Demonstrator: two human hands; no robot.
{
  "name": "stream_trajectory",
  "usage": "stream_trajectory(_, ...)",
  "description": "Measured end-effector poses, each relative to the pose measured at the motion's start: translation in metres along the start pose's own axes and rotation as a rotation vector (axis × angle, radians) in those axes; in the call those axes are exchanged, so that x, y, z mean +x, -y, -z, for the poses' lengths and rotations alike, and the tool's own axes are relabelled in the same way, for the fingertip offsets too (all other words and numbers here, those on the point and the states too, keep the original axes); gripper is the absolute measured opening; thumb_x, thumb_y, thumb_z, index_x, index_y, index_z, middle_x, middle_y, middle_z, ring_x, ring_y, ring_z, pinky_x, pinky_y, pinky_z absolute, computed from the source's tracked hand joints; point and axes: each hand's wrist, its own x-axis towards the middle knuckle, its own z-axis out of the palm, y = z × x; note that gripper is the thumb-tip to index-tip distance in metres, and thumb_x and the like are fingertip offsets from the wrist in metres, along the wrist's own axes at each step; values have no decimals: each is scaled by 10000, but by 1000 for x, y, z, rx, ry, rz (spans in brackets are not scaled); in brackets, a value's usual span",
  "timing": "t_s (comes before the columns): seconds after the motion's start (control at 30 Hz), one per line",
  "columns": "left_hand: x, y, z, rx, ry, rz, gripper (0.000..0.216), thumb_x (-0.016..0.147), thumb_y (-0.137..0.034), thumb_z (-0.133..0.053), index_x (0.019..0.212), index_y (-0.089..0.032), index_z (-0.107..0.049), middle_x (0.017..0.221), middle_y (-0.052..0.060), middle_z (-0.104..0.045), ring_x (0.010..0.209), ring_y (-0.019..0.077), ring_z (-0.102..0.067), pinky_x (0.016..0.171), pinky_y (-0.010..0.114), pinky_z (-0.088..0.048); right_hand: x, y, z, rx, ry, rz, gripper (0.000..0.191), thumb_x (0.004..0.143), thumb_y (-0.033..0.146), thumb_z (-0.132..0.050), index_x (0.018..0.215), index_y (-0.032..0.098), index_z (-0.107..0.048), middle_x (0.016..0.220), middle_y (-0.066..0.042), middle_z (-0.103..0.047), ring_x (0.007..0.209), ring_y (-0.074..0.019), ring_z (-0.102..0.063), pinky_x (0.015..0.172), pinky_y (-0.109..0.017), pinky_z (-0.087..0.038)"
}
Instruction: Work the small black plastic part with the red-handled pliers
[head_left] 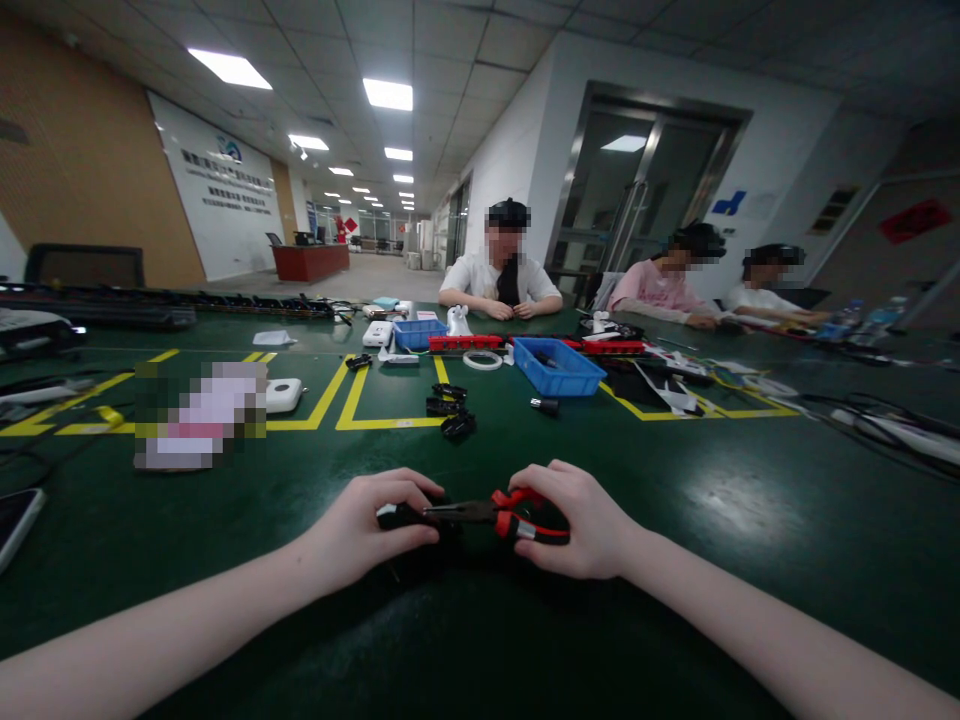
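Head view puts a pair of red-handled pliers (pixel 517 517) low in the middle of the picture, lying on or just over the green table (pixel 750 520) between both hands. Their dark nose points left and reaches a small black part (pixel 396 516), most of which is covered by fingers, so its shape is hard to make out. Whether the pliers' tips actually grip that part cannot be told.

Farther up the table lie three more small black parts (pixel 448 409), a short black cylinder (pixel 545 405), a blue bin (pixel 559 367), a white tape ring (pixel 482 360) and yellow floor-style lines (pixel 352 400) marking out bays. A blurred pinkish patch (pixel 201 415) at the left hides whatever lies there, and a phone (pixel 16 520) is cut off by the left edge. Three seated people (pixel 501 270) work at the far side, before glass doors (pixel 637 190); ceiling panels light a long open hall.

The left hand (pixel 375 525) lies knuckles up, fingers curled down and closed over the black part. The right hand (pixel 581 520) is closed around the red handles, thumb on top. Both forearms run in from the bottom corners, converging toward the centre.
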Motion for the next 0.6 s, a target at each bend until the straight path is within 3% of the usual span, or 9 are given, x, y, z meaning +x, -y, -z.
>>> stream_trajectory(0.2, 1, 0, 0, -14, -18, 38, 54, 839, -237, -716, 864, -189, -718, 1212, 61, -689, 1087, 236, -655, 971, 388, -493, 1, 0, 0, 9, 31, -39, 401, 719, 411, -731, 1032, 199, -595, 901, -42, -693, 693, -181, -551, 693, -344, -406)
stream_trajectory(0.6, 2, -4, 0, -50, 23, 80, 83, 857, -260, -695, 857, -177, -694, 1146, 53, -715, 1039, 234, -660, 931, 366, -488, -1, -1, 2, -60, -57, 67, 413, 728, 428, -716, 1040, 194, -578, 917, -57, -690, 702, -184, -577, 724, -365, -396)
